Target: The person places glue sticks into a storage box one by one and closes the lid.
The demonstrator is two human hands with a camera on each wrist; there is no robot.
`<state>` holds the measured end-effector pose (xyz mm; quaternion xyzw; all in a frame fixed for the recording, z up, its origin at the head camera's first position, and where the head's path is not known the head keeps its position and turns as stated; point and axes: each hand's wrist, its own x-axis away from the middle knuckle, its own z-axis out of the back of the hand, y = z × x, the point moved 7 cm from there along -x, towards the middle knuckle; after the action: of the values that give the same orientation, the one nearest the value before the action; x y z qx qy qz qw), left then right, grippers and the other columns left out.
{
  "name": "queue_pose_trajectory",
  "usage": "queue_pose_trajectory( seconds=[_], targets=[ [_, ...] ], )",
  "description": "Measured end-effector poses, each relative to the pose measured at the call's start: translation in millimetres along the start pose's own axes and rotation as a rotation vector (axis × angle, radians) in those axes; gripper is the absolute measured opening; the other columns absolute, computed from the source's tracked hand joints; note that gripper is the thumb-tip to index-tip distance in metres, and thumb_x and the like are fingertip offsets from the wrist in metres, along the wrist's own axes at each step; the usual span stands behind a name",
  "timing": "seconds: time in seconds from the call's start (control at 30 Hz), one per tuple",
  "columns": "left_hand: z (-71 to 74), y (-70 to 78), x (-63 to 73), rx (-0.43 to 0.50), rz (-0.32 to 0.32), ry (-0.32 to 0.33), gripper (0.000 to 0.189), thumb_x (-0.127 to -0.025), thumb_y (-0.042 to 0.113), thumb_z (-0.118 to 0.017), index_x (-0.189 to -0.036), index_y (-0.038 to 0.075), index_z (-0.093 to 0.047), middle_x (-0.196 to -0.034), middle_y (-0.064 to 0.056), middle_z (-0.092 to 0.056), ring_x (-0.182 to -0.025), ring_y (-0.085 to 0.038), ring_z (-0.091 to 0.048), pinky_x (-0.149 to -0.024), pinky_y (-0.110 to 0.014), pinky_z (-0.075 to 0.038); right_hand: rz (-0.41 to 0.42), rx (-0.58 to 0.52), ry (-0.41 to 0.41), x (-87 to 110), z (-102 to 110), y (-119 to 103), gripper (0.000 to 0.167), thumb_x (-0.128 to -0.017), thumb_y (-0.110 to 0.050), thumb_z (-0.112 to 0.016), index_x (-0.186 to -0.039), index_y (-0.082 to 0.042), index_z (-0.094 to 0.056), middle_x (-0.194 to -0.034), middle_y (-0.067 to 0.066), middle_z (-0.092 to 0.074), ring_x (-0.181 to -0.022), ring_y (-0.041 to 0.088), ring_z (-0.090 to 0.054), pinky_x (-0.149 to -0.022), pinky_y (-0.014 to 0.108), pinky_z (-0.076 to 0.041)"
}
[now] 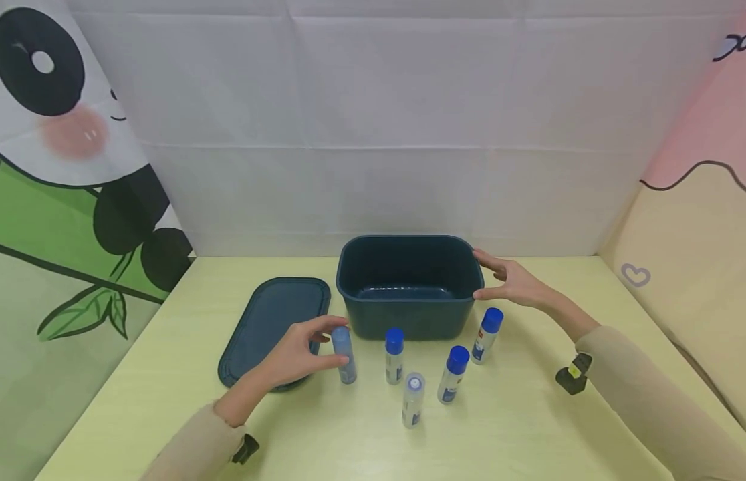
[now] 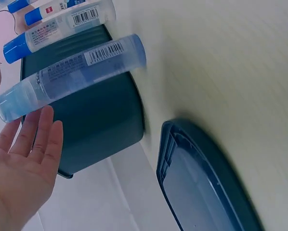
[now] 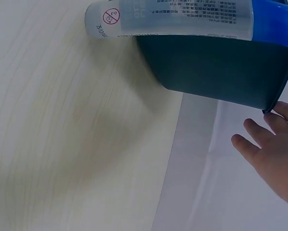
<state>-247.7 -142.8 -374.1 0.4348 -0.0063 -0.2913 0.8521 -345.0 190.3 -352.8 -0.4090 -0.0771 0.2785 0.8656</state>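
Just below the centre of the frame, the left hand (image 1: 297, 352) sets thumb and fingers wide around a pale-blue bottle (image 1: 343, 342) (whether they touch it, one cannot tell). Right of centre, the right hand (image 1: 516, 284) spreads wide at the right rim of a dark teal bin (image 1: 409, 321). Four other bottles (image 1: 450, 384) stand on the table (image 1: 499, 434), lower centre.

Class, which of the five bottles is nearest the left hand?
The leftmost, bluish bottle: the left hand is at it, while the other four bottles, clearer-bodied, stand farther right.
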Motion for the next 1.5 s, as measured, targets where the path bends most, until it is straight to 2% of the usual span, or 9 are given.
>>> queue_pose_trajectory(
  seconds=[0.2,0.33,0.43,0.67,0.87,1.03,1.2,1.37,1.5],
  targets=[
    [-1.6,-4.2,-3.2,0.126,0.034,0.025,0.043,-0.076,0.011,-0.073,-0.115,0.001,-0.058,-0.107,-0.010,-0.063,-0.090,-0.019,-0.061,-0.077,-0.035,-0.051,-0.005,0.009,-0.004,-0.5,-1,3,0.083,-0.081,-0.022,-0.067,-0.143,0.001,-0.017,-0.149,0.021,-0.013,-0.133,0.042,-0.015,-0.103,0.059,-0.019],
    [-2.3,-7.8,-4.8,0.190,0.075,0.025,0.039,-0.077,0.010,-0.072,-0.112,-0.001,-0.059,-0.104,-0.010,-0.064,-0.085,-0.012,-0.062,-0.073,-0.030,-0.052,-0.009,-0.006,-0.008,-0.6,-1,5,0.082,-0.082,-0.021,-0.067,-0.144,-0.001,-0.017,-0.149,0.019,-0.013,-0.134,0.040,-0.014,-0.104,0.058,-0.018],
    [-3.2,-10.0,-5.6,0.222,0.095,0.019,0.039,-0.077,0.012,-0.072,-0.110,-0.003,-0.060,-0.102,-0.013,-0.064,-0.083,-0.013,-0.062,-0.071,-0.028,-0.053,-0.010,-0.014,-0.007,-0.7,-1,8,0.082,-0.082,-0.021,-0.066,-0.144,-0.002,-0.017,-0.150,0.018,-0.012,-0.135,0.039,-0.015,-0.104,0.057,-0.018],
    [0.0,-6.6,-5.7,0.226,0.097,0.017,0.039,-0.076,0.014,-0.073,-0.110,-0.002,-0.061,-0.101,-0.014,-0.065,-0.081,-0.023,-0.063,-0.069,-0.027,-0.053,-0.014,-0.012,-0.005,-0.2,0,9,0.081,-0.082,-0.021,-0.066,-0.144,-0.002,-0.017,-0.149,0.018,-0.013,-0.134,0.040,-0.016,-0.104,0.057,-0.020],
    [23.5,14.0,-11.6,0.179,0.061,0.066,0.038,-0.075,0.012,-0.074,-0.109,0.000,-0.061,-0.101,-0.013,-0.065,-0.080,-0.020,-0.063,-0.071,-0.029,-0.053,-0.018,-0.011,-0.008,-0.6,-1,8,0.081,-0.082,-0.022,-0.066,-0.144,-0.003,-0.018,-0.149,0.017,-0.013,-0.134,0.039,-0.016,-0.104,0.057,-0.020],
    [55.2,45.1,-29.2,0.116,0.019,0.101,0.039,-0.075,0.008,-0.074,-0.110,0.001,-0.061,-0.099,-0.011,-0.065,-0.082,-0.018,-0.063,-0.072,-0.029,-0.053,-0.022,-0.011,-0.010,-0.4,1,8,0.081,-0.082,-0.022,-0.067,-0.144,-0.002,-0.017,-0.149,0.017,-0.012,-0.134,0.040,-0.016,-0.104,0.057,-0.020],
    [80.8,74.5,-57.1,0.084,-0.040,0.128,0.039,-0.075,0.004,-0.072,-0.112,-0.002,-0.061,-0.095,-0.013,-0.065,-0.084,-0.020,-0.061,-0.073,-0.031,-0.052,-0.026,-0.010,-0.013,0.1,2,6,0.081,-0.082,-0.021,-0.066,-0.144,-0.001,-0.017,-0.149,0.018,-0.013,-0.134,0.040,-0.016,-0.104,0.057,-0.019],
    [89.8,91.0,-86.0,0.050,-0.057,0.132,0.039,-0.077,0.010,-0.072,-0.113,0.002,-0.060,-0.095,-0.010,-0.064,-0.084,-0.021,-0.061,-0.072,-0.030,-0.053,-0.032,-0.015,-0.018,1.1,2,4,0.082,-0.082,-0.020,-0.066,-0.144,-0.001,-0.016,-0.149,0.019,-0.012,-0.134,0.041,-0.015,-0.104,0.057,-0.018],
    [89.2,88.6,-106.4,0.028,-0.051,0.158,0.039,-0.078,0.017,-0.072,-0.113,0.005,-0.061,-0.095,-0.008,-0.064,-0.085,-0.019,-0.061,-0.073,-0.029,-0.052,-0.034,-0.016,-0.022,0.5,1,5,0.082,-0.083,-0.021,-0.066,-0.144,-0.001,-0.015,-0.149,0.019,-0.012,-0.134,0.041,-0.015,-0.104,0.057,-0.019]
  ],
)
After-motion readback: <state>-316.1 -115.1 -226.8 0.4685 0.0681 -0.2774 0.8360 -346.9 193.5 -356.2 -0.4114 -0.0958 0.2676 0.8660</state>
